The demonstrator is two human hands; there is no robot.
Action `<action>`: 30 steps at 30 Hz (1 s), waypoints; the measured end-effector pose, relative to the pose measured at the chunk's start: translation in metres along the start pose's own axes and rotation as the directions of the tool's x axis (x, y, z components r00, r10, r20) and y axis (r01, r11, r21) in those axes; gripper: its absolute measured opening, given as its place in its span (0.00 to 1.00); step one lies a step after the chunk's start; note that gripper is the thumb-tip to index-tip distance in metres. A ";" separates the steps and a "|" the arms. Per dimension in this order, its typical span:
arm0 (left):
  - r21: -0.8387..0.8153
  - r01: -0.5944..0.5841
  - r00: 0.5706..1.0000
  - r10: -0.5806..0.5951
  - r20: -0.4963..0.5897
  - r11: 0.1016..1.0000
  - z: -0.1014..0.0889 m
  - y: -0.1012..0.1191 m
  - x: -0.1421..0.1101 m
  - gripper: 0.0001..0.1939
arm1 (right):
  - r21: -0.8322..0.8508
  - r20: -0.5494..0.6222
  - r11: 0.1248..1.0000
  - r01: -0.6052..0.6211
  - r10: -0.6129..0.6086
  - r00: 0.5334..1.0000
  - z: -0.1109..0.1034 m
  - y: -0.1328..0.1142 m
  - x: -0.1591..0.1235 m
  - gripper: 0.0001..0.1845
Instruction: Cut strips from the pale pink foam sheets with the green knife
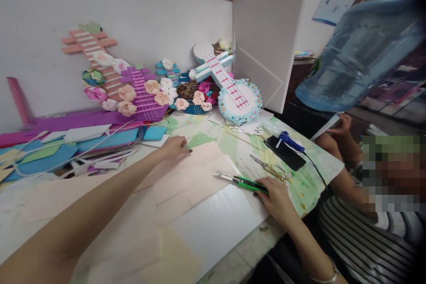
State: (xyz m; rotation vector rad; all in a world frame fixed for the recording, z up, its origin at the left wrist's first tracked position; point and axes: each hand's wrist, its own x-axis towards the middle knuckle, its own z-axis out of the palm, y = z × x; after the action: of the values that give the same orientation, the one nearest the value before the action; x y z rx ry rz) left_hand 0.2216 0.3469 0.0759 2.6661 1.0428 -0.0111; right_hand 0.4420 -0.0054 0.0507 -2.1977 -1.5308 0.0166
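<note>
A green utility knife (248,183) with its blade out is held in my right hand (275,197), low over the right side of the sheets. My left hand (173,147) is at the far edge of a pale pink sheet (199,171), its fingers curled on that edge. Under and in front of the pink sheet lies a glossy white sheet (213,226). Gold-handled scissors (271,169) rest just beyond my right hand. Behind them a blue glue gun (290,141) sits on a black phone (285,153).
Paper-flower instrument models lean on the wall, including a purple one (144,93) and a white-and-blue banjo shape (240,101). Coloured sheets (66,146) and a white cable pile up at left. At right sit another person (346,186) holding something white, and a large water bottle (359,53).
</note>
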 end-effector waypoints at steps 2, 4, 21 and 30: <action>0.012 0.009 0.999 -0.010 0.035 1.000 0.004 0.002 -0.005 0.16 | 0.020 0.015 1.000 -0.002 0.001 1.000 -0.002 -0.002 0.001 0.09; 0.016 0.023 0.998 -0.024 0.064 1.000 0.005 0.005 -0.007 0.16 | 0.042 0.014 0.999 -0.010 0.010 1.000 -0.004 -0.003 0.000 0.09; -0.045 -0.037 0.999 0.036 -0.024 0.998 0.008 0.043 0.007 0.17 | 0.055 -0.074 0.995 0.082 -0.078 0.994 -0.025 0.033 0.003 0.11; -0.124 -0.069 0.961 0.033 -0.274 0.990 0.013 0.040 0.003 0.15 | -0.148 0.059 0.986 0.078 -0.070 0.996 -0.026 0.046 0.053 0.13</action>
State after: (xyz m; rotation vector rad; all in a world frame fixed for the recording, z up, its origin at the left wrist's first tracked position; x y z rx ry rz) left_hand 0.2518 0.3169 0.0731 2.6213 1.0115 0.4304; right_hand 0.5093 0.0196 0.0695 -2.2706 -1.6932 -0.0661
